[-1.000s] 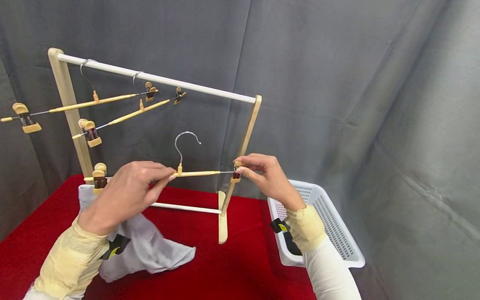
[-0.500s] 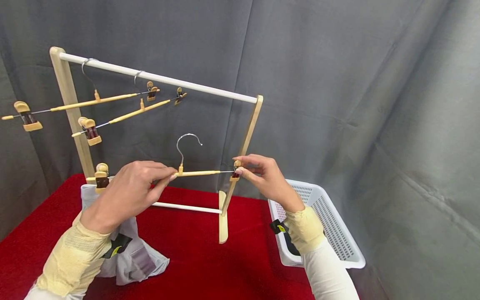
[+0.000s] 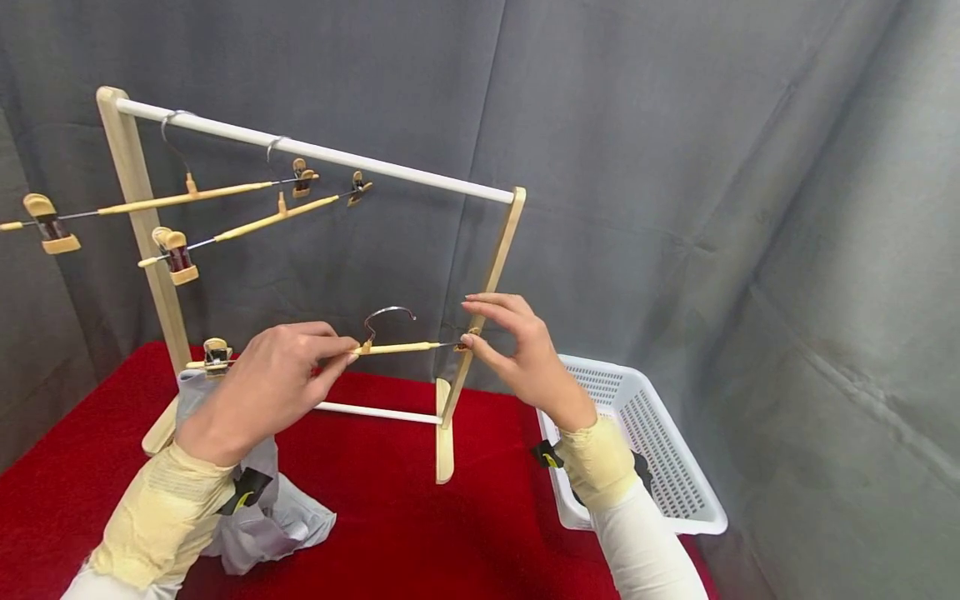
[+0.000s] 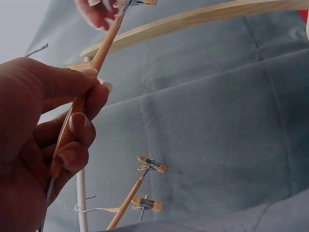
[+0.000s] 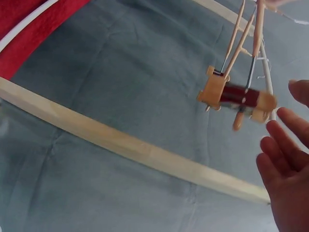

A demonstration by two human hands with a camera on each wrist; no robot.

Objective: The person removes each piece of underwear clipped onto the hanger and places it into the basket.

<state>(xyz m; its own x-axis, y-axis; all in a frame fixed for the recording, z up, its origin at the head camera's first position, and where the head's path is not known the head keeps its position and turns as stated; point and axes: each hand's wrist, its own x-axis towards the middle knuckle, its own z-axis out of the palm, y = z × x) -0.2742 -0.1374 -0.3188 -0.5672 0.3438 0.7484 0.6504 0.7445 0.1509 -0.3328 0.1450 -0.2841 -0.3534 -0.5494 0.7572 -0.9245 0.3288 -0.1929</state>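
My left hand [image 3: 273,379] pinches the wooden bar of a clip hanger [image 3: 405,347] just left of its metal hook. In the left wrist view its fingers wrap round the bar [image 4: 67,128]. A light grey garment [image 3: 262,533] hangs from the hanger's left clip [image 3: 217,354], partly hidden behind my left wrist, its lower end over the red cloth. My right hand [image 3: 525,354] has its fingers spread, the thumb tip right at the hanger's right clip [image 3: 468,340]. In the right wrist view that clip [image 5: 239,96] has no cloth in it, and the fingers lie beside it.
A wooden rack [image 3: 498,250] with a white top rail [image 3: 322,153] stands behind the hands. Two more clip hangers, a rear one [image 3: 150,204] and a nearer one [image 3: 255,225], hang at its left. A white basket [image 3: 671,442] with dark cloth inside sits at right.
The fingers of my right hand have lifted off the right clip. The hanger has rolled so its hook leans over more. The garment's lower end has swung left.
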